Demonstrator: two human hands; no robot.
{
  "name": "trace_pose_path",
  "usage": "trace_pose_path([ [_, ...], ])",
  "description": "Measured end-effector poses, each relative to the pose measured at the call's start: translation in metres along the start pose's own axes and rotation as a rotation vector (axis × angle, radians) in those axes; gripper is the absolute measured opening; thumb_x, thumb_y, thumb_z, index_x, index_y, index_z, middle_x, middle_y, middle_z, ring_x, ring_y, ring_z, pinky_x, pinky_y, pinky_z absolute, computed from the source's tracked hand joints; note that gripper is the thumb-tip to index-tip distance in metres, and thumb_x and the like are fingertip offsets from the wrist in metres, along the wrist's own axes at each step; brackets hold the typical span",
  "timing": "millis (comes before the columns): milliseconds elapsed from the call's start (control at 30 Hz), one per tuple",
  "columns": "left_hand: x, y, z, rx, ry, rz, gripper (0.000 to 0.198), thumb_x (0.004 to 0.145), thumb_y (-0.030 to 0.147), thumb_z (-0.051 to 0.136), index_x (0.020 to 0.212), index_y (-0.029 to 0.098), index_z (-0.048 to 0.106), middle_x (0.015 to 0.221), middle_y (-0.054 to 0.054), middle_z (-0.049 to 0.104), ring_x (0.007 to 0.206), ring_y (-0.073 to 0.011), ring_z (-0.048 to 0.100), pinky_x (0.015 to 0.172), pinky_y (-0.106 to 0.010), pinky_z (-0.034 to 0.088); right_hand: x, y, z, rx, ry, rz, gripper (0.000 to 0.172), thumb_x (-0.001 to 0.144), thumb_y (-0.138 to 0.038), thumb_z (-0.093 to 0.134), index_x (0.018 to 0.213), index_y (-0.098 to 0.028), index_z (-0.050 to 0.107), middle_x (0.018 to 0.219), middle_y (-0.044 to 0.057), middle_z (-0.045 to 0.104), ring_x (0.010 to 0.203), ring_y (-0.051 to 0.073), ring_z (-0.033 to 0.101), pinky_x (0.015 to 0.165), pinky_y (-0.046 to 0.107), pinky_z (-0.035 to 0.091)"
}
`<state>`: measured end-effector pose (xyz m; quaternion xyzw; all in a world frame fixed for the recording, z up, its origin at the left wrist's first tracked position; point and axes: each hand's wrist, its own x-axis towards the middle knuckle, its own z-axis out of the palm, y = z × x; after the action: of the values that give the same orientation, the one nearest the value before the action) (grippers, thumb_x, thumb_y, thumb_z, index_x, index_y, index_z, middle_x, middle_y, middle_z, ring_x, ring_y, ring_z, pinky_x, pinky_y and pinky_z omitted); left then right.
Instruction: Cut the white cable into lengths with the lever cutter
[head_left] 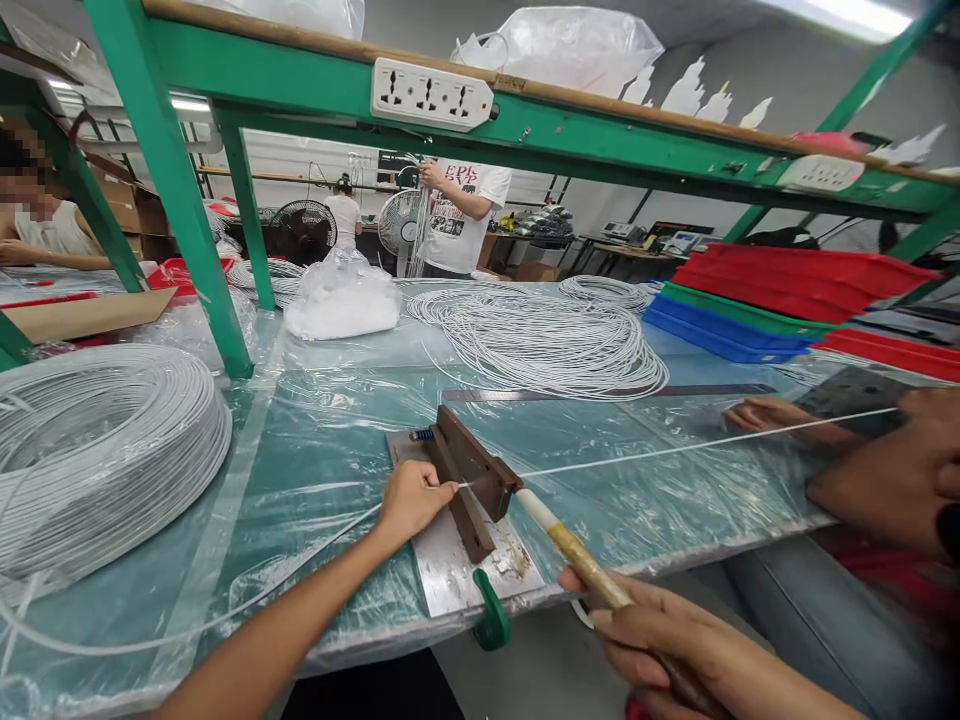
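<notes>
My left hand [414,497] pinches a thin white cable [645,455] just left of a brown metal lever cutter [480,470]. From there the cable runs through the cutter and stretches right to a co-worker's hands [765,415]. My right hand [637,640] is wrapped round the cutter's long handle [577,555], which has a white and yellowish covering. The cutter sits on a metal base plate [442,575] at the table's front edge, with a green clamp handle [491,610] beside it. Behind my left hand the cable trails back toward a big coil [172,450].
Loose coils of white cable [555,345] lie at the back middle, behind a long steel ruler [705,391]. Stacked red, green and blue trays [750,310] stand at the right. A green shelf frame [300,75] with a power strip [433,95] crosses overhead. Other people are behind.
</notes>
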<state>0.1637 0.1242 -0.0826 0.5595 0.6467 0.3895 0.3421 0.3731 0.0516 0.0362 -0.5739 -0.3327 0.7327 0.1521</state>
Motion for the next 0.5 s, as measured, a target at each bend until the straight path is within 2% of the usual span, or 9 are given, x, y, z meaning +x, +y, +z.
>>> trace_pose_path([
  [67,-0.001,0.0,0.0,0.001,0.006,0.01,0.039,0.067,0.041,0.059,0.046,0.019,0.035,0.046,0.007,0.032,0.048,-0.0084,0.032,0.048,-0.024,0.017,0.005,0.003,0.003,-0.027,0.047,0.072,0.021,0.076,-0.029,0.047,0.061,-0.02,0.035,0.038,-0.007,0.036,0.02,0.004,0.024,0.022,0.012,0.021],
  [133,-0.001,0.0,0.0,0.0,0.01,0.013,0.038,0.067,0.041,0.059,0.046,0.019,0.036,0.045,0.007,0.032,0.048,-0.0085,0.032,0.048,-0.024,0.018,0.011,0.008,0.004,-0.094,0.003,0.093,0.033,0.079,-0.04,0.044,0.055,-0.021,0.03,0.031,-0.006,0.029,0.019,0.006,0.028,0.021,0.013,0.023],
  [233,-0.002,0.001,0.0,-0.006,0.018,0.007,0.036,0.068,0.039,0.059,0.047,0.019,0.038,0.045,0.007,0.033,0.047,-0.0086,0.032,0.048,-0.024,0.018,0.016,0.013,0.002,-0.134,-0.057,0.006,0.048,0.062,-0.056,0.06,0.055,-0.022,0.027,0.031,-0.009,0.026,0.019,0.007,0.032,0.019,0.012,0.023],
  [333,-0.002,0.001,0.001,-0.023,0.028,0.004,0.035,0.067,0.039,0.059,0.047,0.019,0.039,0.045,0.007,0.034,0.047,-0.0086,0.032,0.048,-0.023,0.018,0.013,0.013,0.001,-0.131,-0.027,-0.072,0.058,0.045,-0.06,0.07,0.063,-0.022,0.03,0.034,-0.012,0.029,0.02,0.006,0.032,0.019,0.012,0.022],
  [433,-0.002,-0.002,0.003,-0.057,0.029,0.012,0.036,0.066,0.039,0.06,0.046,0.019,0.038,0.046,0.007,0.033,0.048,-0.0086,0.032,0.049,-0.023,0.018,0.014,0.019,0.0,-0.152,-0.006,-0.093,0.06,0.047,-0.065,0.069,0.068,-0.023,0.033,0.037,-0.011,0.032,0.02,0.006,0.03,0.02,0.013,0.019],
  [500,-0.001,-0.005,0.004,-0.098,0.026,0.022,0.037,0.065,0.04,0.06,0.046,0.019,0.036,0.046,0.007,0.032,0.048,-0.0083,0.031,0.049,-0.023,0.017,0.021,0.033,0.0,-0.174,0.028,-0.134,0.058,0.051,-0.066,0.069,0.07,-0.022,0.037,0.04,-0.01,0.033,0.023,0.005,0.03,0.023,0.015,0.019],
])
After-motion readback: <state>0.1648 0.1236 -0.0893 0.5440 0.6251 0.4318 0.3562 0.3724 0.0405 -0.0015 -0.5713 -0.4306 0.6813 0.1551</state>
